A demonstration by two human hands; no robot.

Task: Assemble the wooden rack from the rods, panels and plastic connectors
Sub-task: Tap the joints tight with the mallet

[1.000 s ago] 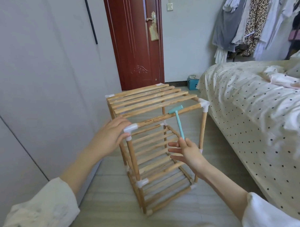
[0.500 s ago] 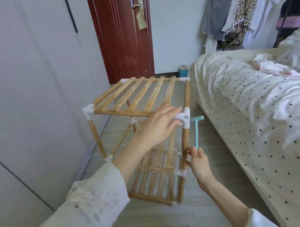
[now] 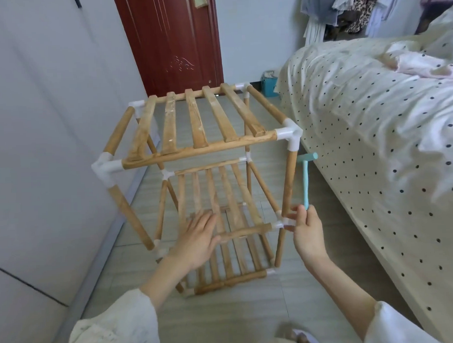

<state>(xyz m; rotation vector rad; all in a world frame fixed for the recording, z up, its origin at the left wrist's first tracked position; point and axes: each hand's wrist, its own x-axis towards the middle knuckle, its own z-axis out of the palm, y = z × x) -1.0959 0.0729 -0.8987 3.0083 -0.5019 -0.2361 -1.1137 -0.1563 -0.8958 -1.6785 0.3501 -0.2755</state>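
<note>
Head view: wooden rack (image 3: 194,149) stands upright on floor, between wardrobe and bed. Left hand (image 3: 197,239) flat, fingers straight, on middle shelf rod. Right hand (image 3: 306,232) grips teal hammer (image 3: 306,180), fingertips at near-right connector (image 3: 280,224).

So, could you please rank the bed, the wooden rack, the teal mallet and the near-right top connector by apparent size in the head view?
1. Bed, though cut off by the frame
2. Wooden rack
3. Teal mallet
4. Near-right top connector
</note>
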